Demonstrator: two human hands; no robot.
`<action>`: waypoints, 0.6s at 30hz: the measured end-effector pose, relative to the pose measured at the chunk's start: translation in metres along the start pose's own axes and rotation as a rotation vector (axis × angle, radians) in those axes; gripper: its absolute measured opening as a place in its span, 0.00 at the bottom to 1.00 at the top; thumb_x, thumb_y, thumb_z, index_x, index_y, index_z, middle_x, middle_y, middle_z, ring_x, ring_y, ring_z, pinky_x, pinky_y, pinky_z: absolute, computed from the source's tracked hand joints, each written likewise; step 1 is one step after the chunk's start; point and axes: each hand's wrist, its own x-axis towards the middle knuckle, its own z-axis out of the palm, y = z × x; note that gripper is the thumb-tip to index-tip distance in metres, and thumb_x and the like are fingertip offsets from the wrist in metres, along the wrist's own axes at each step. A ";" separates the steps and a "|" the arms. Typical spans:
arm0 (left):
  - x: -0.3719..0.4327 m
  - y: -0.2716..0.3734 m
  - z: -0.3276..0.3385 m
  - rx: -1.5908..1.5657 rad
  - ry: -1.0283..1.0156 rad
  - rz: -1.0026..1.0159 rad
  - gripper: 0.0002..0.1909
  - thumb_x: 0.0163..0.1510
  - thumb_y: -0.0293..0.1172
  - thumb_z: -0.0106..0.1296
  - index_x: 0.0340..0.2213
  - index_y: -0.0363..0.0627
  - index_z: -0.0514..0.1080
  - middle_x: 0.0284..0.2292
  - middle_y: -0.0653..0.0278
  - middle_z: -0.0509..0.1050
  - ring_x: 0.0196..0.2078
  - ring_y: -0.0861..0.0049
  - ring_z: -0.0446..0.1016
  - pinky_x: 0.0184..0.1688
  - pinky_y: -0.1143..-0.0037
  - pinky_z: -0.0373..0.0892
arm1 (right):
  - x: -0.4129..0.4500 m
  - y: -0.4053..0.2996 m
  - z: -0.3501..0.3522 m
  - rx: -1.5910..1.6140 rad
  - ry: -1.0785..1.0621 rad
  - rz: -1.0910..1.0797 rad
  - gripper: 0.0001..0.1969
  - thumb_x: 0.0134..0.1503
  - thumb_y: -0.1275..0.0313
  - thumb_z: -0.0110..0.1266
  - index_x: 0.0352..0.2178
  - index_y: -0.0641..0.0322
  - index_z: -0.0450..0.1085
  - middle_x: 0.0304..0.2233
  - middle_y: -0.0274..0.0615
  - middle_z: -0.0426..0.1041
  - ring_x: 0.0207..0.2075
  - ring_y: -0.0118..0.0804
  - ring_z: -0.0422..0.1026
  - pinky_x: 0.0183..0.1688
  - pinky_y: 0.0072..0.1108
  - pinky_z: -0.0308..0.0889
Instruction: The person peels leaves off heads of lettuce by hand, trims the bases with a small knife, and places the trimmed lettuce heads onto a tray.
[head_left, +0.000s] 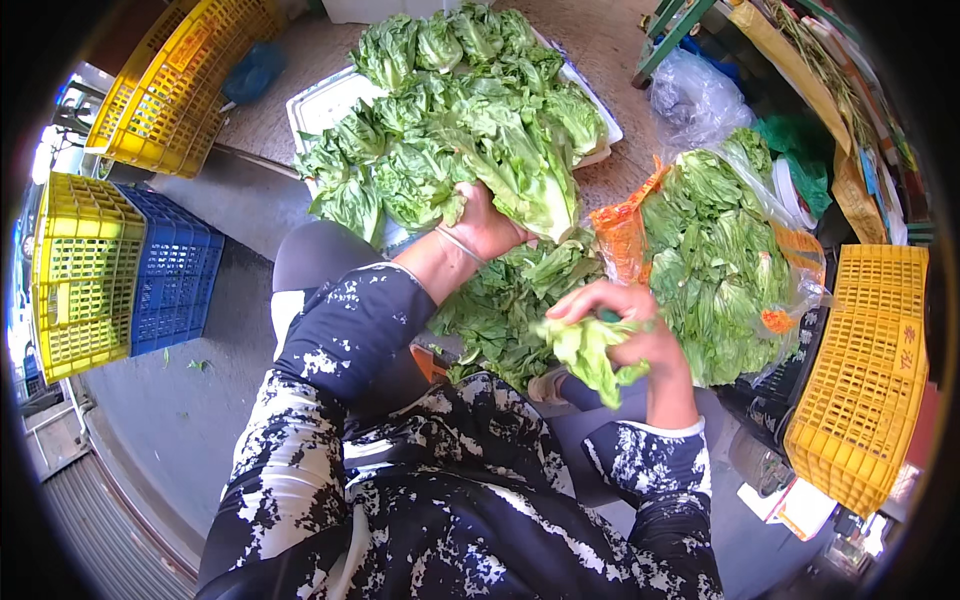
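My left hand (491, 221) grips a leafy head of lettuce (525, 169) near its pale stem end, above the front of a white tray (330, 97). Several trimmed lettuce heads (420, 112) lie heaped on that tray. Closer to my body, my right hand (641, 319) holds loose lettuce leaves (589, 349), apart from the head. A small dark green thing (609, 316) shows between its fingers; I cannot tell what it is. Below both hands, a pile of loose leaves (510, 300) spreads between my legs.
At right, a clear plastic bag (630, 225) with orange print stands full of lettuce (712, 262), beside a yellow crate (862, 360). On the left are a yellow crate (86, 277), a blue crate (176, 262) and another yellow crate (172, 90). A green metal leg (675, 37) rises at upper right.
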 end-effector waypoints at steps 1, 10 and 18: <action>0.000 0.001 0.000 -0.019 0.013 0.012 0.36 0.53 0.61 0.22 0.52 0.45 0.56 0.51 0.54 0.60 0.53 0.59 0.59 0.55 0.53 0.51 | -0.002 -0.009 -0.001 -0.213 -0.070 0.108 0.17 0.43 0.78 0.55 0.38 0.61 0.68 0.35 0.41 0.73 0.34 0.31 0.72 0.39 0.21 0.66; 0.036 -0.002 -0.044 -0.008 -0.437 -0.216 0.25 0.55 0.43 0.38 0.50 0.42 0.58 0.48 0.51 0.64 0.49 0.59 0.65 0.54 0.59 0.58 | 0.011 0.009 0.013 0.140 0.555 0.274 0.12 0.47 0.82 0.42 0.34 0.74 0.66 0.25 0.42 0.72 0.22 0.31 0.73 0.30 0.19 0.66; 0.041 -0.003 -0.044 0.111 -0.456 -0.146 0.24 0.56 0.41 0.40 0.51 0.41 0.58 0.47 0.55 0.65 0.48 0.64 0.66 0.51 0.65 0.64 | 0.014 0.013 0.023 -0.018 0.825 -0.054 0.13 0.48 0.64 0.58 0.28 0.61 0.65 0.19 0.29 0.64 0.21 0.18 0.60 0.23 0.12 0.57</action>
